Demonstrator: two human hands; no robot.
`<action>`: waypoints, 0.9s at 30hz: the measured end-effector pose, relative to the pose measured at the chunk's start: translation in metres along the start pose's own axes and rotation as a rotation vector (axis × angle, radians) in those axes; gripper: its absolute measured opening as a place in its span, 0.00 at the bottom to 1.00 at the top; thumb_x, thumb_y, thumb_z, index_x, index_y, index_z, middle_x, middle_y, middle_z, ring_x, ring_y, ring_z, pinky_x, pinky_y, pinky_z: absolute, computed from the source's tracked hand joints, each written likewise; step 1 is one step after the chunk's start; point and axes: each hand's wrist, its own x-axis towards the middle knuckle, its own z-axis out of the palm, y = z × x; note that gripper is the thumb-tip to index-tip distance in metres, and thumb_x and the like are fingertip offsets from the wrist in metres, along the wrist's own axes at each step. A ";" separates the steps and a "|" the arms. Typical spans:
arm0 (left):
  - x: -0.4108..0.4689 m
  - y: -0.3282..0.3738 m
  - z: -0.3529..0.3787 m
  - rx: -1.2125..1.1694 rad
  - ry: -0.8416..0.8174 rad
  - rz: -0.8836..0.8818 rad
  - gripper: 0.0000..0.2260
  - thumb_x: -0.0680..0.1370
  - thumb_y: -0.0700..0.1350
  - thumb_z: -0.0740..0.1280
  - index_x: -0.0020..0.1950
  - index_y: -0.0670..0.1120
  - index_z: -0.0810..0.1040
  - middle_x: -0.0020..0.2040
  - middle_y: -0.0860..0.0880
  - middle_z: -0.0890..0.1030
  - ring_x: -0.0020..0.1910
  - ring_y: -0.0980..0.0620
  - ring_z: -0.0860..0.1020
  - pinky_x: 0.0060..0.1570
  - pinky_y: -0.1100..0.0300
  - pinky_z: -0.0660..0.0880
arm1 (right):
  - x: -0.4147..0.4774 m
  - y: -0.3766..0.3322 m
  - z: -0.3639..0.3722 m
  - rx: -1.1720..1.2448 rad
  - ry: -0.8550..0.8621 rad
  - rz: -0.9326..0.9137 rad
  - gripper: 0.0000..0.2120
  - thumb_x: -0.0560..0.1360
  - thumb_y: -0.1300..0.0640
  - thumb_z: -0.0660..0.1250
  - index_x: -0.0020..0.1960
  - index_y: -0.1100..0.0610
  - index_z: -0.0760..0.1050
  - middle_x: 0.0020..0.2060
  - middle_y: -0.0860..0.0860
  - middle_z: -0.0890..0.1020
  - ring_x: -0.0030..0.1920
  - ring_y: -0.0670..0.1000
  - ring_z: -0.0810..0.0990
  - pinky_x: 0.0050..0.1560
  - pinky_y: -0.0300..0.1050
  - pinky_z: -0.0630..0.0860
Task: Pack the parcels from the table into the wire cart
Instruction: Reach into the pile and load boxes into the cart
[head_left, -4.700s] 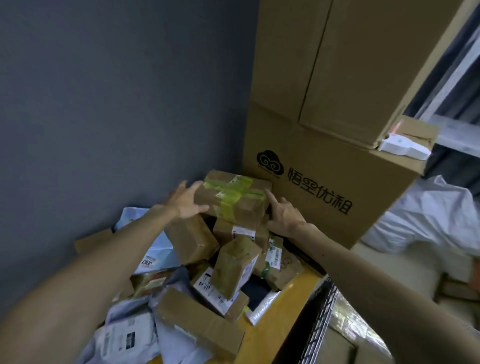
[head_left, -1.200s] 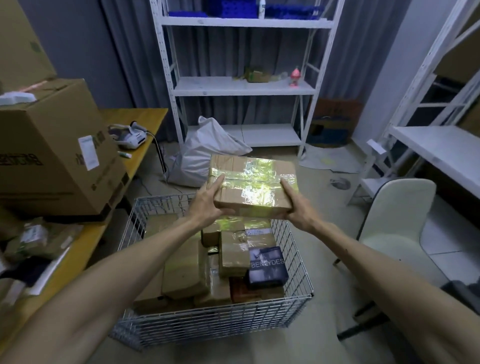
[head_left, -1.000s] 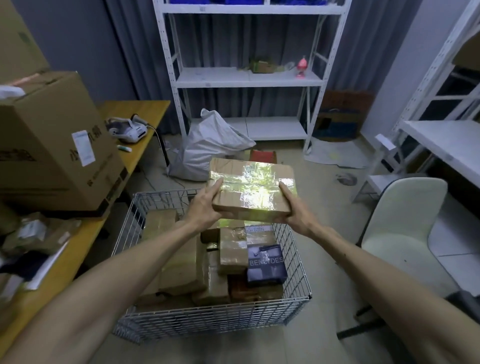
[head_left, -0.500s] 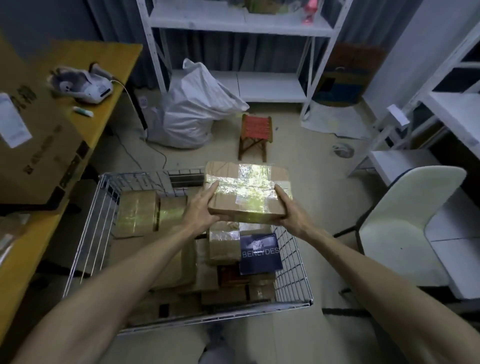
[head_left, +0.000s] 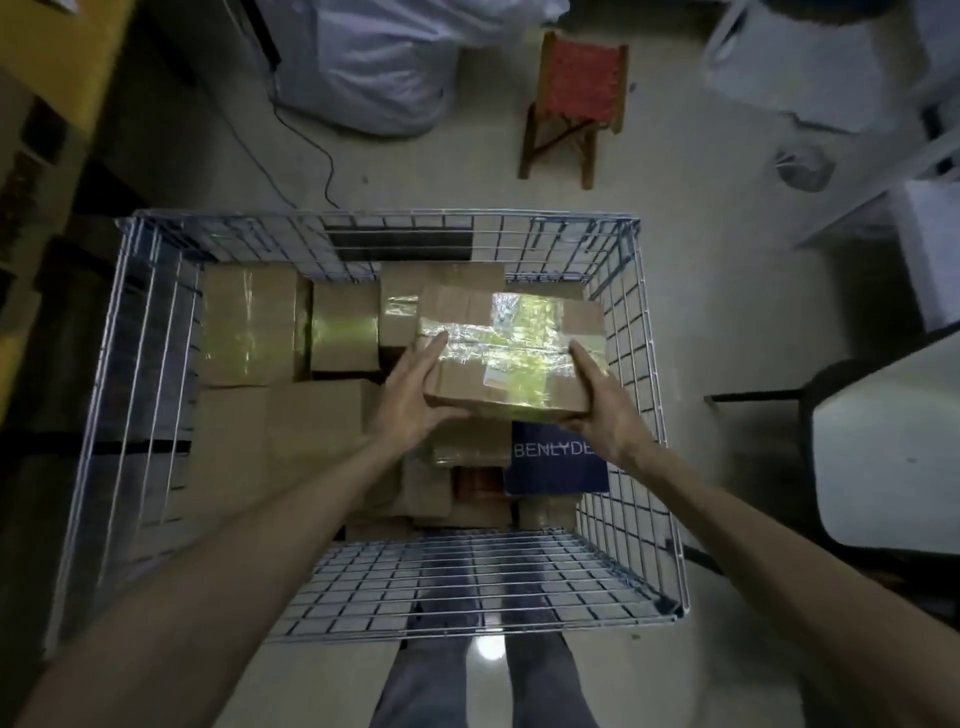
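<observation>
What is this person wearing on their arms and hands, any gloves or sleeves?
Nothing that shows: the left hand and right hand are ungloved, and both forearms are uncovered to the picture's edge, with no sleeve, watch or wristband visible.

We count one wire cart (head_left: 467, 582). Two hands are present, one left hand (head_left: 415, 400) and one right hand (head_left: 605, 410), with one taped parcel (head_left: 511, 353) held between them. Inside the cart we count one dark blue box (head_left: 556, 467) lettered BENLYDE and at least seven brown cardboard parcels (head_left: 249, 327); the lower ones overlap too much for an exact figure. Beyond the cart we record one red-seated stool (head_left: 576, 88), one white sack (head_left: 374, 67) and one dark cable (head_left: 322, 161). One white chair (head_left: 883, 452) stands at the right.
</observation>
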 end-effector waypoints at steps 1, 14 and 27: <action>0.003 -0.012 0.008 -0.013 0.012 -0.009 0.48 0.66 0.39 0.80 0.80 0.51 0.58 0.79 0.44 0.57 0.71 0.61 0.54 0.63 0.82 0.57 | 0.013 0.011 0.009 0.019 -0.024 0.001 0.50 0.68 0.62 0.76 0.79 0.39 0.50 0.74 0.57 0.64 0.70 0.58 0.69 0.69 0.60 0.70; 0.103 -0.101 0.017 0.178 -0.088 0.007 0.50 0.62 0.48 0.82 0.78 0.59 0.60 0.79 0.48 0.60 0.77 0.48 0.59 0.75 0.44 0.61 | 0.088 0.069 0.090 0.184 0.055 -0.011 0.56 0.69 0.67 0.75 0.79 0.38 0.42 0.70 0.50 0.64 0.64 0.52 0.72 0.67 0.45 0.72; 0.096 -0.098 0.064 -0.423 0.308 -0.323 0.40 0.70 0.53 0.72 0.78 0.61 0.56 0.72 0.51 0.71 0.66 0.51 0.73 0.62 0.55 0.72 | 0.084 0.065 0.093 0.011 -0.081 -0.109 0.42 0.76 0.54 0.71 0.80 0.42 0.49 0.70 0.50 0.74 0.64 0.52 0.76 0.67 0.48 0.72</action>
